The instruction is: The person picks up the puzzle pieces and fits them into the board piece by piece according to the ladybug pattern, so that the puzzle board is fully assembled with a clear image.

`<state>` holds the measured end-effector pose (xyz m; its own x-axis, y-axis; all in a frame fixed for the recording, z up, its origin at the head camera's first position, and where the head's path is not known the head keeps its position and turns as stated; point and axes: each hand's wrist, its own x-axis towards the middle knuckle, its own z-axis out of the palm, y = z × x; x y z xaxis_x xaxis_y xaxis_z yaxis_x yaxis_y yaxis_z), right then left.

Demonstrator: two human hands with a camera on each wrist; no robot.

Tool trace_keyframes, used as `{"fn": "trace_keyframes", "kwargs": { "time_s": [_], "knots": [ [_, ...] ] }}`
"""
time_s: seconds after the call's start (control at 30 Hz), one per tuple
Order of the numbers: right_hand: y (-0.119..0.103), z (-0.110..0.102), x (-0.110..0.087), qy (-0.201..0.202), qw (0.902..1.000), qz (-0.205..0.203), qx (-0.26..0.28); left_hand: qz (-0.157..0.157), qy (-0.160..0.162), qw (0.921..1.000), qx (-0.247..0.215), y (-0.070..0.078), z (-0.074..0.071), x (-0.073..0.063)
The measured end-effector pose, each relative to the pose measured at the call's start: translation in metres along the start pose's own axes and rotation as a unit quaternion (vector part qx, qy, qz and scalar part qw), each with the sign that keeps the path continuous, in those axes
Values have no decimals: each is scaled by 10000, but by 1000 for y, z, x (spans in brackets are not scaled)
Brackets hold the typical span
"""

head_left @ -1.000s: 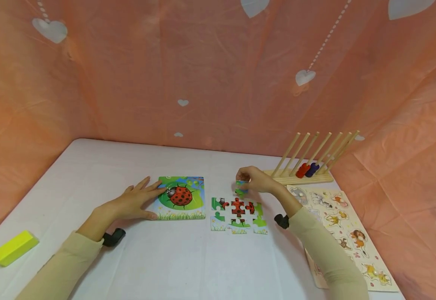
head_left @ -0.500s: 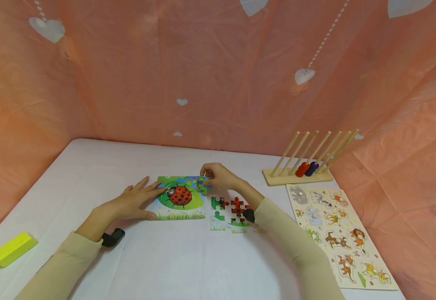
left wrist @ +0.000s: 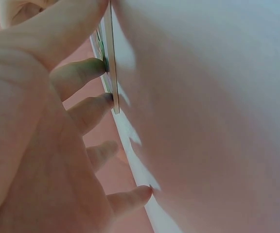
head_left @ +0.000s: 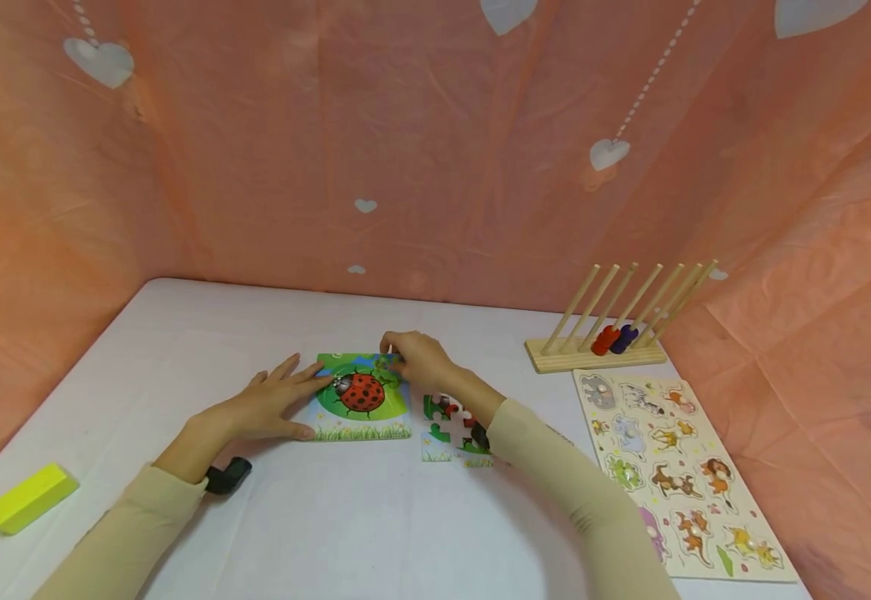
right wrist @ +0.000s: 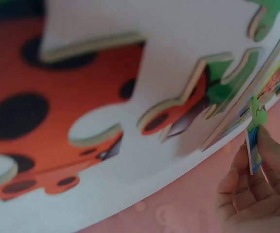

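Pinched btwn thumb + fingers: R hand (head_left: 426, 363) has a puzzle pc (right wrist: 253, 148) at the ladybug board's (head_left: 363, 423) far R corner, roughly mid-tabletop (head_left: 315, 517). L hand (head_left: 270, 406) isn't gripping, fingers spread on the board's L edge. Loose pcs (head_left: 437, 448) just R of it. Yellow block's (head_left: 30, 498) near tabletop's L edge.

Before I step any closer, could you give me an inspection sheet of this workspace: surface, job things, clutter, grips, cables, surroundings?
Surface: white table.
Job things: ladybug board lying flat; loose puzzle pieces to its right, partly hidden in the head view.
Clutter: yellow block at left; wooden peg rack and animal board at right.
Grips: left grip, fingers spread, touches the ladybug board; right grip pinches a puzzle piece at its far right corner.
Cables: nothing seen.
Surroundings: peach cloth with white hearts.
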<state>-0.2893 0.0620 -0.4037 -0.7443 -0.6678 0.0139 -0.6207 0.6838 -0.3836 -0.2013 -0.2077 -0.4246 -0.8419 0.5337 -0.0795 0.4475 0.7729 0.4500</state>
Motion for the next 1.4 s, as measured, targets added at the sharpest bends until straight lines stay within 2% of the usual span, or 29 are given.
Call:
{"fn": "trace_keyframes", "kwargs": {
  "time_s": [0.2, 0.5, 0.7, 1.17, 1.4],
  "knots": [
    [-2, 3, -2, -177, 9985, 13, -517, 51, 17, 10000, 46, 0, 0, 0],
    [0, 6, -4, -158, 9984, -329, -424, 28, 20, 10000, 27, 2, -1, -1],
    [0, 7, -3, -174, 9963, -247, -807, 15, 35, 10000, 39, 2, -1, -1],
    [-1, 11, 0, -175, 9954, -94, -938, -1, 22, 10000, 16, 2, 0, -1],
    [-1, 12, 0, -172, 9940, -148, -1069, 28, 45, 10000, 38, 2, -1, -1]
  ]
}}
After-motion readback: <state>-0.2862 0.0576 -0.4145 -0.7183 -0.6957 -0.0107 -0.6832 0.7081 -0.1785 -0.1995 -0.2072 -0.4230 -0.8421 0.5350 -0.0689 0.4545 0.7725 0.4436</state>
